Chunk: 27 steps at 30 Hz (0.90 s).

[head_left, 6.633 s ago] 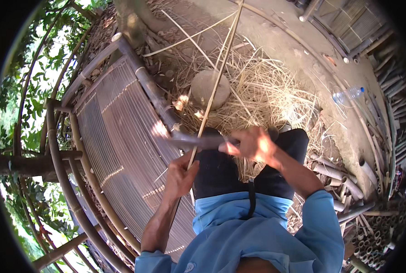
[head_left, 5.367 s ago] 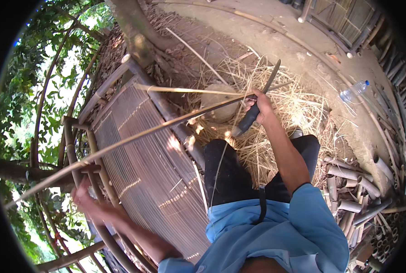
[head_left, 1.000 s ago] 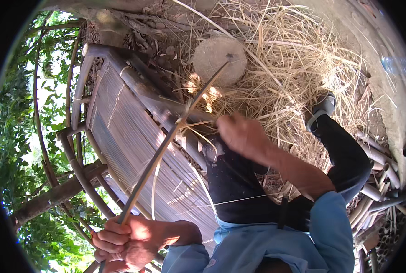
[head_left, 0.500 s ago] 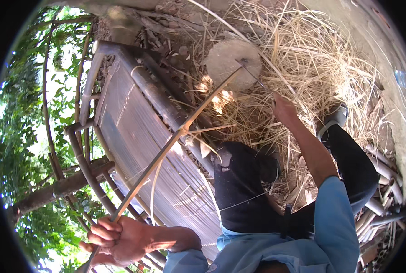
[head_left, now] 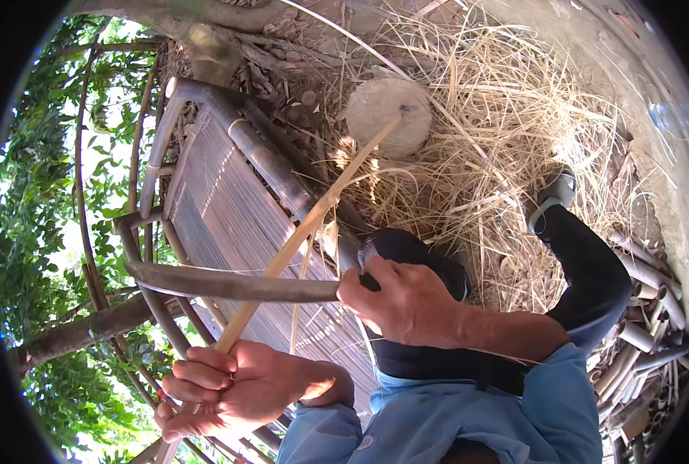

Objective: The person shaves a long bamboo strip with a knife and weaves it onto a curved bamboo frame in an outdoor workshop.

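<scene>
Tan strip (head_left: 302, 236) in left hand (head_left: 232, 387), under knife (head_left: 205, 284) in right hand (head_left: 406, 303)

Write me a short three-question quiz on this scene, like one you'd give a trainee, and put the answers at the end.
1. Which hand holds the knife?
2. True or false: the left hand is empty.
3. Multiple choice: the shirt is A) red, B) blue, C) white.

Key:
1. The right hand.
2. False; it grips a long pale strip.
3. B.
</scene>
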Available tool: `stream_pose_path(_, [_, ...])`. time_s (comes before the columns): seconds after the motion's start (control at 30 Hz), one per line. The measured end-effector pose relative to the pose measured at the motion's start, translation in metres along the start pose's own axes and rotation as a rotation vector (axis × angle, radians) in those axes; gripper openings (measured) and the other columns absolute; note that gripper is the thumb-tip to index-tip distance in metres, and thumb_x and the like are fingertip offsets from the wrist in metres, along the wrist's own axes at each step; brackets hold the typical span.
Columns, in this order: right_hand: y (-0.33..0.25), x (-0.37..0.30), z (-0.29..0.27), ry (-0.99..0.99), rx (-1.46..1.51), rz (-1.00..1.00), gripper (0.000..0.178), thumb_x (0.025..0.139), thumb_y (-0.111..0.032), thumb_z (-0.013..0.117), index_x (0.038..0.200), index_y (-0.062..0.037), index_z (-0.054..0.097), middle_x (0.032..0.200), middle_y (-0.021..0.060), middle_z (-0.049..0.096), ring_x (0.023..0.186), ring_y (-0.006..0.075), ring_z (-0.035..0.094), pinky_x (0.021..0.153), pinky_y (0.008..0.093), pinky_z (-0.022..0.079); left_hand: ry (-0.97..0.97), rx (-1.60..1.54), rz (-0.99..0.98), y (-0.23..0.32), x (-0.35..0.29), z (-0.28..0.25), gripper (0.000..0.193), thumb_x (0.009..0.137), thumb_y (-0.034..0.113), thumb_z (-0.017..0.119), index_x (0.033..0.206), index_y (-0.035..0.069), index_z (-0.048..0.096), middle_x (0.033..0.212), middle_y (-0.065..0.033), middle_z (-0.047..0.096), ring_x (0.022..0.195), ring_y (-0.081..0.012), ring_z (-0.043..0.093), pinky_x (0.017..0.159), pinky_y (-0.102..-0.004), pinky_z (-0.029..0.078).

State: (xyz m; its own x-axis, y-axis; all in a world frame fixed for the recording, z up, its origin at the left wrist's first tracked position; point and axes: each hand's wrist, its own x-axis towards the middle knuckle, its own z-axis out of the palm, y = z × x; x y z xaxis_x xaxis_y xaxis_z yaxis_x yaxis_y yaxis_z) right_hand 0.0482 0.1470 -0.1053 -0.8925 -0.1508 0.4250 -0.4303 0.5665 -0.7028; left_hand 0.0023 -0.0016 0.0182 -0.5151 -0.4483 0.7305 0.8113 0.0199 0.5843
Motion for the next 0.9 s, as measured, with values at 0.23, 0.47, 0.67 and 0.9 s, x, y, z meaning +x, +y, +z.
stream_pose_path(0.23, [0.025, -0.005, 0.01, -0.064, -0.112, 0.179, 0.019, 0.09, -0.021, 0.07, 0.101, -0.007, 0.06, 0.077, 0.0074, 0.057, 0.056, 0.0218, 0.061, 0.046, 0.0342, 0.053, -0.012, -0.015, 0.009, 0.006, -0.006, -0.009, 0.028, 0.111, 0.027, 0.041, 0.086, 0.014, 0.035, 0.069, 0.0018, 0.03, 0.055, -0.0106, 0.028, 0.048, -0.0234, 0.022])
stream_pose_path(0.47, [0.115, -0.018, 0.035, -0.076, -0.177, 0.29, 0.016, 0.095, -0.017, 0.062, 0.106, -0.0068, 0.056, 0.076, 0.0152, 0.061, 0.051, 0.026, 0.065, 0.04, 0.0365, 0.051, -0.25, -0.108, -0.027, 0.005, 0.0, -0.015, 0.027, 0.108, 0.019, 0.044, 0.083, 0.014, 0.036, 0.071, 0.0013, 0.032, 0.055, -0.0102, 0.028, 0.049, -0.0248, 0.025])
stream_pose_path(0.67, [0.108, -0.016, 0.041, -0.129, -0.091, 0.248, 0.015, 0.098, -0.017, 0.061, 0.108, -0.0076, 0.057, 0.078, 0.0186, 0.062, 0.05, 0.0266, 0.065, 0.035, 0.0337, 0.049, -0.001, 0.023, 0.041, 0.001, -0.002, -0.011, 0.036, 0.11, 0.03, 0.047, 0.083, 0.013, 0.03, 0.068, 0.0005, 0.026, 0.056, -0.0119, 0.023, 0.05, -0.0266, 0.023])
stream_pose_path(0.9, [0.214, -0.041, 0.102, -0.069, -0.084, 0.265, 0.015, 0.1, -0.014, 0.057, 0.114, -0.0088, 0.058, 0.083, 0.0213, 0.063, 0.055, 0.0263, 0.066, 0.039, 0.0357, 0.05, 0.201, 0.242, 0.048, -0.021, 0.018, -0.018, 0.039, 0.104, 0.026, 0.056, 0.078, 0.013, 0.03, 0.066, 0.0008, 0.024, 0.057, -0.0119, 0.025, 0.051, -0.0283, 0.024])
